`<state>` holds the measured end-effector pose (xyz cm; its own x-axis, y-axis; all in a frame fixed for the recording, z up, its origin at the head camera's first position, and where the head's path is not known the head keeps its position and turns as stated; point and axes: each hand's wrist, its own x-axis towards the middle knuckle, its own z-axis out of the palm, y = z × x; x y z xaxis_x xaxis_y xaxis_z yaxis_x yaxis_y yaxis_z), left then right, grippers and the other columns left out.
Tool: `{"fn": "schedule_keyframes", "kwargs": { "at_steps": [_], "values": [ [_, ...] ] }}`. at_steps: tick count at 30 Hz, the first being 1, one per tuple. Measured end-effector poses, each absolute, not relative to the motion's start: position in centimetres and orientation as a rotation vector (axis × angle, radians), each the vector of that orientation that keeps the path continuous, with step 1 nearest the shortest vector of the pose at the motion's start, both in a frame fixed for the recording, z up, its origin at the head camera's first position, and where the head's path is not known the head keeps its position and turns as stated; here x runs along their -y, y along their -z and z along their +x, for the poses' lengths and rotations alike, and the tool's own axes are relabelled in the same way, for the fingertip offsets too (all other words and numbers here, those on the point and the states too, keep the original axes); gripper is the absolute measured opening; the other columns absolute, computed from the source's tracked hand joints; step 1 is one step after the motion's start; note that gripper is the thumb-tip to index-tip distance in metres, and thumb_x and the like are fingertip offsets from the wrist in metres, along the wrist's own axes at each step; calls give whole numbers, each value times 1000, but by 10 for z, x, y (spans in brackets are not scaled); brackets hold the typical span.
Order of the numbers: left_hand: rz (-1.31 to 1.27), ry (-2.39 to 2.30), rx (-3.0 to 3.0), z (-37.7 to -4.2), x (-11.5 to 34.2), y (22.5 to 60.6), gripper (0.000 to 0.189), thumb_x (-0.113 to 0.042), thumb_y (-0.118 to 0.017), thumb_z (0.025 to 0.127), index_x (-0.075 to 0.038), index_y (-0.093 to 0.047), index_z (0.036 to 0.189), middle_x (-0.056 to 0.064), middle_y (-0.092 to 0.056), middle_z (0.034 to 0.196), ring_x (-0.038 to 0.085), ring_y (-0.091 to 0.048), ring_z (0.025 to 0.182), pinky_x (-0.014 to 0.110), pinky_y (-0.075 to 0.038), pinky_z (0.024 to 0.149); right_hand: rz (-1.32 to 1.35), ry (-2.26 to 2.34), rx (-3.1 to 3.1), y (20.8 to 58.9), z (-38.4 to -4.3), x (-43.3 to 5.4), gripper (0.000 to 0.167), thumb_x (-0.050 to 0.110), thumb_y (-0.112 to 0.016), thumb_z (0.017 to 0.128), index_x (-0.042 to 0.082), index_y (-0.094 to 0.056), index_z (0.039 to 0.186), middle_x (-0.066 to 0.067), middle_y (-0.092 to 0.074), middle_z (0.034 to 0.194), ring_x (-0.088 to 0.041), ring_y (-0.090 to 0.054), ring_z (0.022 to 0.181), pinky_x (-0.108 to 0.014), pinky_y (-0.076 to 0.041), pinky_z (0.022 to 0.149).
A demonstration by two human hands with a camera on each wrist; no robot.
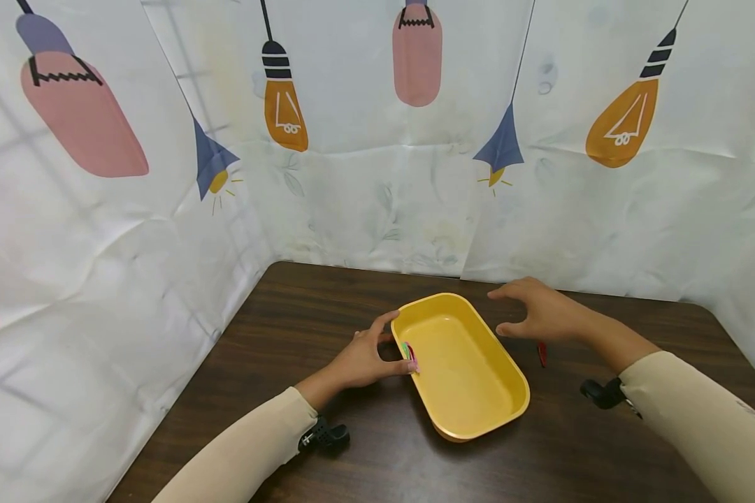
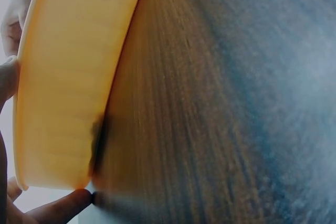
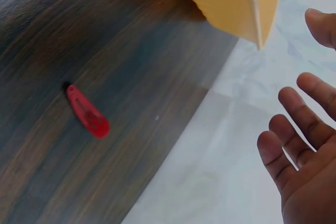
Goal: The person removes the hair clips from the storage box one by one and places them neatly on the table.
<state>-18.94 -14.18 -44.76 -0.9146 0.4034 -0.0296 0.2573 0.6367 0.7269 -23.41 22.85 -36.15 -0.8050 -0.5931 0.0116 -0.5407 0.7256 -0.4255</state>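
A yellow rectangular tray (image 1: 472,363) with raised walls sits over the table in the head view. My left hand (image 1: 361,358) grips its left side, the thumb at the rim and the other fingers spread along the outside; the left wrist view shows the tray's outer wall (image 2: 68,103) with fingers around one end. Small green, red and pink pieces (image 1: 410,355) lie inside against the left wall, by the thumb. To the tray's right, my right hand (image 1: 544,311) is apart from it, fingers relaxed and holding nothing. Below that hand a red snap hair clip (image 3: 88,113) lies on the table.
The dark wood-grain table (image 1: 314,300) ends at a white sheet (image 1: 365,195) printed with lamps, which hangs behind it and along the left. Both forearms wear beige sleeves, with a black strap device (image 1: 324,434) at the left wrist and another black device (image 1: 602,393) at the right.
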Motion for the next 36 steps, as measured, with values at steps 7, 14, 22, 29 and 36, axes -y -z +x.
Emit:
{"fn": "schedule_keyframes", "kwargs": {
  "at_steps": [7, 14, 22, 29, 36],
  "values": [
    [534, -1143, -2672, -189, 142, 446, 106, -65, -79, 81, -32, -21, 163, 10, -63, 139, 23, -57, 131, 64, -2, 119, -956, 645, -2772, 361, -238, -215, 62, 36, -82, 89, 12, -61, 143, -11, -55, 144, -39, -45, 135, -62, -40, 105],
    [529, -1145, -2671, -190, 143, 448, 105, -64, -79, 81, -34, -21, 163, 11, -62, 140, 24, -57, 131, 64, -3, 119, -958, 639, -2768, 364, -243, -200, 64, 38, -83, 88, 11, -61, 143, -10, -56, 143, -36, -47, 134, -59, -40, 106],
    [527, -1157, -2671, -191, 142, 449, 104, -64, -79, 81, -34, -22, 162, 12, -62, 140, 22, -57, 131, 65, -3, 119, -978, 654, -2727, 361, -246, -186, 65, 38, -81, 89, 9, -60, 144, -8, -56, 144, -35, -45, 136, -59, -37, 110],
    [533, -1159, -2662, -191, 141, 449, 104, -64, -79, 81, -34, -21, 162, 11, -62, 140, 23, -57, 131, 65, -3, 119, -999, 635, -2714, 362, -248, -175, 65, 36, -81, 90, 7, -60, 144, -9, -57, 144, -35, -46, 135, -58, -37, 110],
    [538, -1158, -2655, -190, 140, 449, 104, -64, -78, 81, -34, -21, 163, 12, -62, 140, 25, -57, 131, 65, -2, 119, -1046, 649, -2701, 364, -250, -166, 62, 32, -82, 90, 5, -60, 142, -9, -57, 143, -34, -49, 133, -56, -40, 109]
  ]
}}
